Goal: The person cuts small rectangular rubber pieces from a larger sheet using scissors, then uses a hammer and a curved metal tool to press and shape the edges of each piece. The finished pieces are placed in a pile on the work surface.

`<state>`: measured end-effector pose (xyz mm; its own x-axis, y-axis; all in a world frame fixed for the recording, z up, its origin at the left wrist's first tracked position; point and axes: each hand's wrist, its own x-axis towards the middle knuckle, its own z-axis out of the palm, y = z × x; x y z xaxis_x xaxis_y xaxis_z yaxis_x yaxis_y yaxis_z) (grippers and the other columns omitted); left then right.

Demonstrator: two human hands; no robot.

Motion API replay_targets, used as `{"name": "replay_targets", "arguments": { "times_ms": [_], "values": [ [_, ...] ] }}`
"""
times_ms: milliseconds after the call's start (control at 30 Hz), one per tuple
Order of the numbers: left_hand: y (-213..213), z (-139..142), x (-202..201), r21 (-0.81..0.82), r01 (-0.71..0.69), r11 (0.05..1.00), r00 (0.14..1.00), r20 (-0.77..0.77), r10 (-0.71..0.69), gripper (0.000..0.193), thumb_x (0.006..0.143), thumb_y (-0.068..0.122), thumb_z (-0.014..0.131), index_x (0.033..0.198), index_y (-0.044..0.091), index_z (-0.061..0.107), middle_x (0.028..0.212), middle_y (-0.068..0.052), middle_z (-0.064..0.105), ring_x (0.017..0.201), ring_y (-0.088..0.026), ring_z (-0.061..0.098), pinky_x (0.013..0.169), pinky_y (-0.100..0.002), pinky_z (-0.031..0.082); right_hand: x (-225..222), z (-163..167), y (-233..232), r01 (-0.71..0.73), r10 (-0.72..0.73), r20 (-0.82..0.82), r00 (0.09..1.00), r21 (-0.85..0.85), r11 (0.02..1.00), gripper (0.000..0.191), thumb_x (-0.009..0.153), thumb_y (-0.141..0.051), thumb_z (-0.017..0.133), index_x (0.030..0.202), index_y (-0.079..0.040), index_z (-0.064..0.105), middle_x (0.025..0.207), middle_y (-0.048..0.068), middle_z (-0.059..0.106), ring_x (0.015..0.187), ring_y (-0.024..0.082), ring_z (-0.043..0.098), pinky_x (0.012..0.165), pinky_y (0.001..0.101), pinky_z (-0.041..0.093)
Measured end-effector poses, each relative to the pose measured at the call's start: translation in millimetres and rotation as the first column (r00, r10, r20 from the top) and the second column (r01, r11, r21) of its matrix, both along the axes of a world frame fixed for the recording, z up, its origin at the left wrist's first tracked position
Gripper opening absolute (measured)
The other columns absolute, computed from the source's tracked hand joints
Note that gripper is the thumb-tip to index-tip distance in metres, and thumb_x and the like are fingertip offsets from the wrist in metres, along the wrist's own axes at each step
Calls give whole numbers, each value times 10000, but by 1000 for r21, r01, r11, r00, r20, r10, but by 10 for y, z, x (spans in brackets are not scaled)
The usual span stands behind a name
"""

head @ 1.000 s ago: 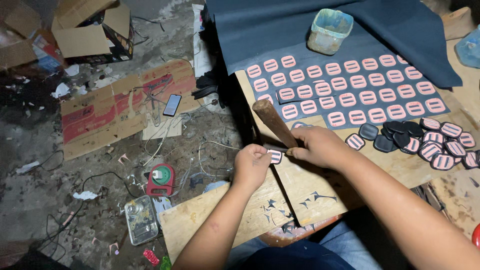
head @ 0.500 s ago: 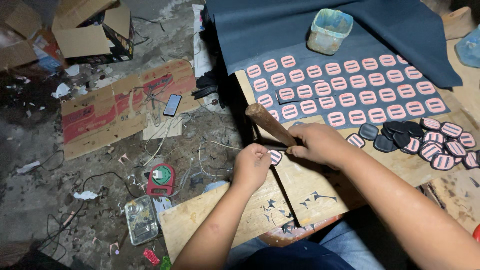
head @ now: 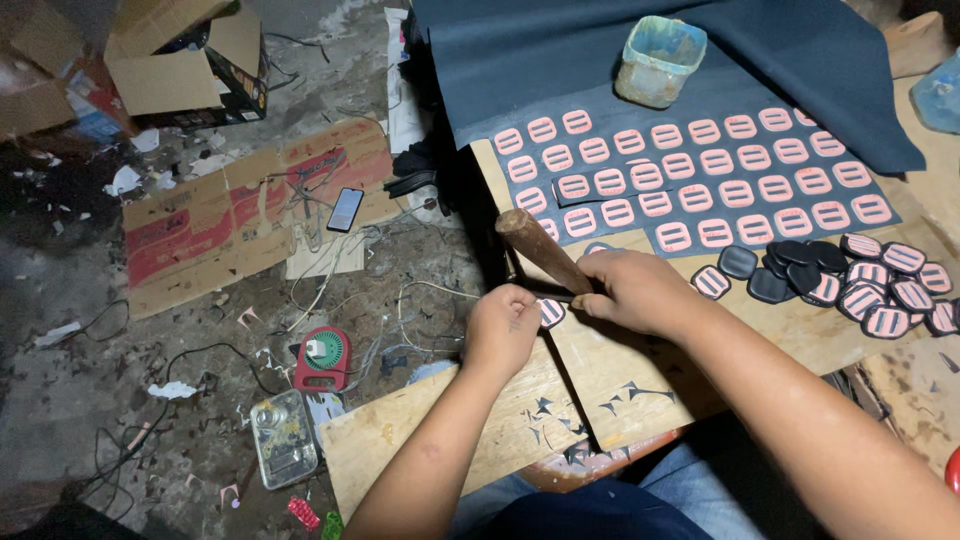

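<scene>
The right hand (head: 640, 292) is clenching a wooden handle (head: 545, 252), its fingers wrapped fully round the lower end; against the earlier views the handle is lying lower and further forward, its blunt top now sitting above the tabletop edge, which I judge to be the tool coming down onto the work; whatever head it carries is hidden behind the hand. The left hand (head: 503, 328) is closed in a loose fist, its fingers pinching a small striped patch (head: 550, 312) against the wooden board (head: 620, 375); that patch is lying between the two hands, touching both, and is sitting in much the same place as before.

Count of items: one dark fabric sheet (head: 600, 70) is spreading across the top of the tabletop (head: 905, 385); on it the pink uncut patches (head: 700, 190) are lying in four rows, roughly forty in all, the exact figure not certain; one plastic tub (head: 659, 60) is standing on the sheet above them. To the right, a heap of cut patches (head: 865, 290) is lying loose, about fifteen, overlapping. On the floor: one phone (head: 345, 209), one red device (head: 322, 358), one open cardboard box (head: 185, 65).
</scene>
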<state>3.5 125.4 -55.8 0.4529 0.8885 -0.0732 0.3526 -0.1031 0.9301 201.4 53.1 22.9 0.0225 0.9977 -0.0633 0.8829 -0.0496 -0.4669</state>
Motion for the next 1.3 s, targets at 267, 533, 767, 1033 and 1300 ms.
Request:
{"name": "replay_targets", "arguments": {
  "times_ms": [267,533,767,1033,1300],
  "values": [
    [14,22,16,-61,-47,997,993,109,53,197,839,121,758,959,-14,678,824,-83,749,727,-143,711,663,-293,570,5,23,-78,25,-26,-59,998,-13,1000,328,775,-314,782,1044,-139,711,943,130,726,922,373,662,752,470,516],
    [20,-36,30,-126,-16,992,992,121,32,170,845,103,767,930,-36,716,815,-72,759,710,-121,697,663,-266,558,-11,-30,-46,53,-55,-119,991,-20,998,330,772,-278,783,1060,-134,712,938,145,733,906,369,682,758,452,531],
    [67,-52,25,-469,0,883,956,260,138,225,862,59,770,1016,-79,681,848,-127,731,691,-153,666,617,-282,522,-15,-36,-117,94,-98,-55,994,-84,992,297,795,-315,782,1024,-139,710,929,139,738,914,366,683,761,457,531],
    [25,36,-60,-699,18,715,942,251,222,144,895,121,699,994,22,668,901,-75,728,763,-137,689,681,-257,589,-62,0,-136,112,-117,-49,992,-90,990,317,800,-327,764,1070,-170,708,937,126,745,916,364,687,767,471,536],
    [-56,-106,67,-430,-43,902,921,332,202,110,865,48,745,947,-18,711,828,-60,713,688,-111,629,625,-251,504,-93,-37,-98,120,-122,-61,991,-36,992,332,784,-311,780,1070,-161,706,945,132,738,923,365,680,757,474,525]
  ]
}}
